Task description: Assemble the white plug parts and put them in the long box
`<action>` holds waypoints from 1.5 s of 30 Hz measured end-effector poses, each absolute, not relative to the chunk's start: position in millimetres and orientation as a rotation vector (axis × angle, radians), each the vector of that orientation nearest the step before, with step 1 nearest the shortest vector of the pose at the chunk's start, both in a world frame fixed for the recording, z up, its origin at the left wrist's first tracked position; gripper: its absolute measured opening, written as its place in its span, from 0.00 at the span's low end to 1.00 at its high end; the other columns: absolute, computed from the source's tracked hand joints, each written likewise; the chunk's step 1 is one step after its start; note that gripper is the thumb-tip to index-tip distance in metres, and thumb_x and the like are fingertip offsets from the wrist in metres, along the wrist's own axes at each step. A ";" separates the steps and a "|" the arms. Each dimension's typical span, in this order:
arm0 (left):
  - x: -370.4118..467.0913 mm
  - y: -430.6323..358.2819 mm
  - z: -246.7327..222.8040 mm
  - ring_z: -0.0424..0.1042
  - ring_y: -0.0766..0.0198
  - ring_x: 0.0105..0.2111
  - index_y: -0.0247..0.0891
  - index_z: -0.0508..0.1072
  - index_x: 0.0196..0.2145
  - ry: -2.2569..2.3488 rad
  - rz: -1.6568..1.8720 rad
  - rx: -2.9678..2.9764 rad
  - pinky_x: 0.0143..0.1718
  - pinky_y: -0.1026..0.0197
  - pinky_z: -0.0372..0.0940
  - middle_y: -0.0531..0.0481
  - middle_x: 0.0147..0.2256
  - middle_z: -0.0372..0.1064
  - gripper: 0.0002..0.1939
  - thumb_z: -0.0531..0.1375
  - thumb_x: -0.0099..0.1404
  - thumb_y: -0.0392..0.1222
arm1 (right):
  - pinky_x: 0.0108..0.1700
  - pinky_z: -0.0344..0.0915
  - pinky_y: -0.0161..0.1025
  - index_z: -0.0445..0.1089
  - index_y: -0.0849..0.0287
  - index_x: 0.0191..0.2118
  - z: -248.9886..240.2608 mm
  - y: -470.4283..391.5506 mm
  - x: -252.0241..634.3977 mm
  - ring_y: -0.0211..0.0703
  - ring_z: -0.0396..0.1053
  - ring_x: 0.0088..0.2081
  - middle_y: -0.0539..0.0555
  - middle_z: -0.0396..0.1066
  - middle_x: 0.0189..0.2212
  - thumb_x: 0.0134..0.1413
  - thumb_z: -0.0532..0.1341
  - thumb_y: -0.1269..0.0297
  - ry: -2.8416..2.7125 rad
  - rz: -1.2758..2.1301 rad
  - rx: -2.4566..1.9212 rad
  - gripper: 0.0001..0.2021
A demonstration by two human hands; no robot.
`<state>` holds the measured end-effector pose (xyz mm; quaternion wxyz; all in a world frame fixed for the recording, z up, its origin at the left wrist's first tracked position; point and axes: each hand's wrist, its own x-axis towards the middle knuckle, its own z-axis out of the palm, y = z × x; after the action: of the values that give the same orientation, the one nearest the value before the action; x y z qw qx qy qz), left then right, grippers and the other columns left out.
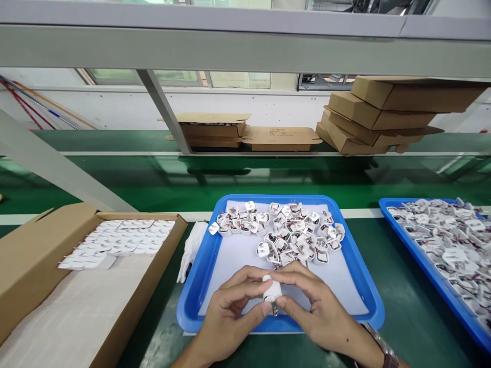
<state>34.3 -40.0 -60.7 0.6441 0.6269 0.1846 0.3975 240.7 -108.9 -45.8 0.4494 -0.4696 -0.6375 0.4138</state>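
Note:
My left hand and my right hand meet over the near part of a blue tray. Between them, the fingertips of both pinch a small white charger plug, with a metal prong pointing down toward me. Fingers cover part of its sides. Just beyond, on the tray's white lining, lies a loose heap of open white plug housings with red and black wires and some square caps. A watch is on my right wrist.
An open cardboard box at the left holds rows of white plugs. Another blue tray full of wired housings stands right. A white cloth or glove lies between box and tray. Cartons are stacked behind a metal frame.

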 end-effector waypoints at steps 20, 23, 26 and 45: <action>32.0 -41.7 -60.8 0.77 0.56 0.49 0.51 0.79 0.54 0.505 0.918 1.530 0.46 0.59 0.75 0.43 0.51 0.74 0.16 0.61 0.73 0.35 | 0.54 0.75 0.44 0.65 0.45 0.64 -54.4 -112.1 228.2 0.45 0.76 0.51 0.55 0.73 0.51 0.66 0.64 0.63 -1.243 1.193 -1.256 0.23; 30.5 -43.7 -60.6 0.72 0.52 0.58 0.53 0.74 0.60 0.507 0.823 1.551 0.56 0.54 0.72 0.42 0.60 0.68 0.20 0.59 0.74 0.35 | 0.54 0.75 0.45 0.63 0.46 0.64 -58.1 -111.6 229.0 0.45 0.77 0.49 0.54 0.74 0.48 0.66 0.64 0.60 -1.247 1.140 -1.294 0.24; 32.4 -46.2 -62.5 0.69 0.50 0.61 0.54 0.72 0.61 0.562 0.821 1.636 0.56 0.54 0.72 0.42 0.65 0.60 0.26 0.64 0.69 0.33 | 0.54 0.76 0.45 0.62 0.45 0.65 -61.4 -111.1 228.5 0.45 0.77 0.48 0.54 0.75 0.46 0.66 0.64 0.58 -1.274 1.091 -1.332 0.24; -21.4 -58.3 7.8 0.76 0.59 0.44 0.42 0.76 0.53 1.078 1.262 2.091 0.46 0.60 0.73 0.48 0.45 0.78 0.20 0.66 0.64 0.34 | 0.39 0.78 0.37 0.76 0.60 0.44 -58.5 -112.9 232.0 0.47 0.82 0.33 0.56 0.82 0.34 0.69 0.60 0.69 -2.067 -0.300 -0.920 0.06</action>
<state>-21.4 -58.3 7.8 0.2337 0.7616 0.3926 0.4595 232.0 -112.9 -58.5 0.4165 -0.3665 -0.8233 -0.1196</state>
